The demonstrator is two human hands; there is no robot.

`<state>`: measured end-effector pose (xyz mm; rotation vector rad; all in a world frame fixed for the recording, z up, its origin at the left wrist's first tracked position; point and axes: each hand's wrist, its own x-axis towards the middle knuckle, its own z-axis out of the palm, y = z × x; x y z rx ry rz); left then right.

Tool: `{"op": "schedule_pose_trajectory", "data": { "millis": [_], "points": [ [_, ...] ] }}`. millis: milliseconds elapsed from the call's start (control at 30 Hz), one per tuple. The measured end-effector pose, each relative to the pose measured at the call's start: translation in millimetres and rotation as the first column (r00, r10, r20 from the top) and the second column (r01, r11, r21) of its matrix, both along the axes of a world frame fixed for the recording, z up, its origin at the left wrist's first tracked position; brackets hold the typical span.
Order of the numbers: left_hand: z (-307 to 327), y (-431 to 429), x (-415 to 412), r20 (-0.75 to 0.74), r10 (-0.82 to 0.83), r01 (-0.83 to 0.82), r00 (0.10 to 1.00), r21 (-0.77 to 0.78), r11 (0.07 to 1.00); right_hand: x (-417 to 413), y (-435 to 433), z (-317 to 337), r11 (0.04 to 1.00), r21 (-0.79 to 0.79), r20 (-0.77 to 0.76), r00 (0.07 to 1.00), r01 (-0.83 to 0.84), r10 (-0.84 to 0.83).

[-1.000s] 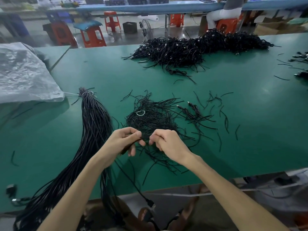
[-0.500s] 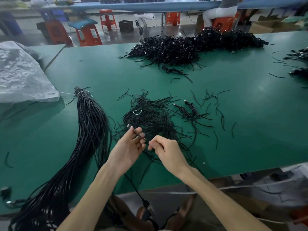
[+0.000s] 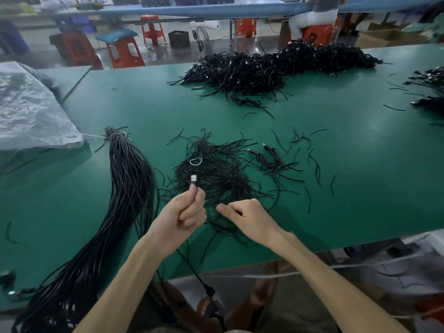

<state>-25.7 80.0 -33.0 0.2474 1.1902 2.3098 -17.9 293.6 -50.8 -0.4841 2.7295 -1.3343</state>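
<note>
My left hand [image 3: 185, 216] grips a black cable near its USB plug [image 3: 193, 180], which sticks up above the fingers with its silver end showing. The cable [image 3: 192, 270] runs down from that hand over the table's front edge to a second plug hanging below. My right hand [image 3: 247, 217] is beside it, fingers curled, pinching what looks like a thin black tie; the tie itself is hard to make out. Both hands hover over a loose heap of black ties [image 3: 216, 174] on the green table [image 3: 348, 188].
A long tied bundle of black cables [image 3: 125, 188] lies to the left and droops off the front edge. A big pile of coiled cables [image 3: 269, 68] sits at the far side. Crumpled plastic sheet [image 3: 28, 109] at left. Two small coiled cables [image 3: 266, 157] right of the heap.
My left hand has turned and closed round the cable, raising the plug so its silver end points up. My right hand has drawn slightly away from the left.
</note>
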Motion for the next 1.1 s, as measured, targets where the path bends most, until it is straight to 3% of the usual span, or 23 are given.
{"op": "schedule_pose_trajectory", "data": {
  "millis": [100,200,267,333,467,533,600,733,833,900,1000,1033,1100],
  "points": [
    [2.3,-1.8,10.0,-0.154,-0.208,0.176,0.966,-0.198,0.964,-8.9,1.0,6.5,0.998,-0.032,0.003,0.998,0.057,-0.057],
    [5.1,4.7,15.3,-0.314,-0.431,0.24,0.846,-0.498,0.833,-14.8,-4.9,13.6,0.992,-0.081,-0.004,0.995,0.099,-0.099],
    [1.8,11.6,16.7,-0.397,-0.484,0.145,0.78,-0.638,0.756,-14.3,-12.9,17.4,0.99,-0.11,-0.022,0.996,0.089,-0.092],
    [-3.0,17.0,18.2,-0.443,-0.371,-0.033,0.816,-0.677,0.735,-13.1,-20.1,20.8,0.985,-0.139,-0.034,0.994,0.099,-0.104],
    [-13.5,20.7,18.6,-0.466,-0.021,-0.312,0.885,-0.625,0.715,-11.8,-25.9,28.6,0.951,-0.269,0.008,0.988,0.151,-0.155],
    [-17.1,23.7,19.9,-0.411,0.116,-0.341,0.904,-0.533,0.774,-9.1,-29.6,30.4,0.937,-0.312,-0.015,0.985,0.159,-0.172],
    [-16.4,29.2,22.1,-0.247,0.241,-0.323,0.939,-0.38,0.867,-2.1,-37.4,29.1,0.937,-0.316,-0.036,0.985,0.15,-0.17],
    [-6.2,35.8,16.0,0.036,0.296,-0.294,0.955,-0.044,0.955,14.9,-50.8,18.2,0.951,-0.28,-0.057,0.987,0.128,-0.149],
    [7.9,30.3,8.0,0.287,0.296,-0.364,0.911,0.22,0.905,19.7,-49.3,8.7,0.962,-0.243,-0.074,0.986,0.125,-0.147],
    [14.5,20.5,7.1,0.363,0.251,-0.377,0.897,0.332,0.865,19.8,-42.8,5.7,0.971,-0.208,-0.084,0.986,0.12,-0.14],
    [21.3,7.0,10.4,0.294,0.16,-0.259,0.942,0.336,0.905,12.9,-27.9,3.5,0.982,-0.148,-0.102,0.985,0.121,-0.137],
    [22.3,2.1,12.0,0.223,0.125,-0.184,0.967,0.269,0.945,9.2,-22.7,3.2,0.986,-0.113,-0.106,0.986,0.119,-0.131],
    [23.0,-7.0,15.4,0.022,0.021,-0.02,1.0,-0.017,1.0,2.2,-14.4,4.7,0.992,-0.042,-0.126,0.984,0.121,-0.126]
  ]
}}
